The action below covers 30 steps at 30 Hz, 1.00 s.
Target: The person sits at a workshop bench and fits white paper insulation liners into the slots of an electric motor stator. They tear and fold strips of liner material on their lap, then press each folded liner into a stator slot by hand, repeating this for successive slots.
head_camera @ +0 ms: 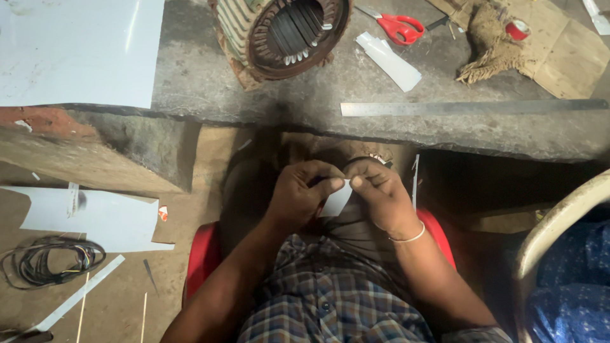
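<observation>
Both hands met over the lap: left hand (298,197) and right hand (381,195) pinched a small white paper strip (335,201) between closed fingers, below the tabletop (254,95) edge. Motor stator (279,32), red scissors (397,26), steel ruler (473,108) on top.

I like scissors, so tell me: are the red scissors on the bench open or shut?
Shut, it seems. The red scissors lie flat on the grey bench, handle loops close together, blades showing as one line. No hand touches them.
</observation>
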Each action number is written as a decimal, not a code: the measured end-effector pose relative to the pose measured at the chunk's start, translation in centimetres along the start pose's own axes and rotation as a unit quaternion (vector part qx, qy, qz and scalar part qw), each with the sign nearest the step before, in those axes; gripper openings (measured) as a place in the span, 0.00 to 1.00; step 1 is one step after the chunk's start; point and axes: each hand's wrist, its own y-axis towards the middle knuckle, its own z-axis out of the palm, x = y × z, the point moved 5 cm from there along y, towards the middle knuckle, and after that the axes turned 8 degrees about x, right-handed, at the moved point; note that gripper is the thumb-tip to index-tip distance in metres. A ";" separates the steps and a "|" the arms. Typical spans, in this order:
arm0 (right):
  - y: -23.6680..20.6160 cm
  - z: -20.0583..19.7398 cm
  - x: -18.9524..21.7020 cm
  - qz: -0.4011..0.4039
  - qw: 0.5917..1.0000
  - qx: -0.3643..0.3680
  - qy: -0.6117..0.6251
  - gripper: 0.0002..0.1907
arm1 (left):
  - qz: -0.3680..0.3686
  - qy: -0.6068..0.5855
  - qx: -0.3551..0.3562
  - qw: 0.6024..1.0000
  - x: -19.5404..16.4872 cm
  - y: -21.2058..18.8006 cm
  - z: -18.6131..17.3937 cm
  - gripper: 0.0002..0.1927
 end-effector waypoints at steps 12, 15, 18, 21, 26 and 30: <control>0.1 -0.1 -2.9 0.027 0.989 0.036 0.143 0.04 | 0.018 0.115 0.002 0.993 0.7 -0.3 0.3 0.05; -0.2 -0.4 -3.7 0.058 0.989 0.023 0.137 0.05 | 0.059 0.105 0.003 0.993 0.9 -0.6 0.7 0.06; -0.4 -0.4 -3.8 0.032 0.985 0.027 0.167 0.03 | 0.006 0.064 0.009 0.998 2.0 -0.6 0.8 0.04; -0.4 0.2 -3.5 -0.015 0.974 0.085 0.211 0.02 | 0.010 0.054 0.014 0.998 2.1 -0.6 0.8 0.02; -0.1 0.2 -4.2 0.022 0.968 0.031 0.248 0.03 | -0.040 0.006 0.057 0.998 2.2 -0.8 1.1 0.03; -0.1 0.6 -4.2 0.021 0.959 0.040 0.280 0.04 | -0.030 0.006 0.064 0.997 1.4 -0.9 1.2 0.03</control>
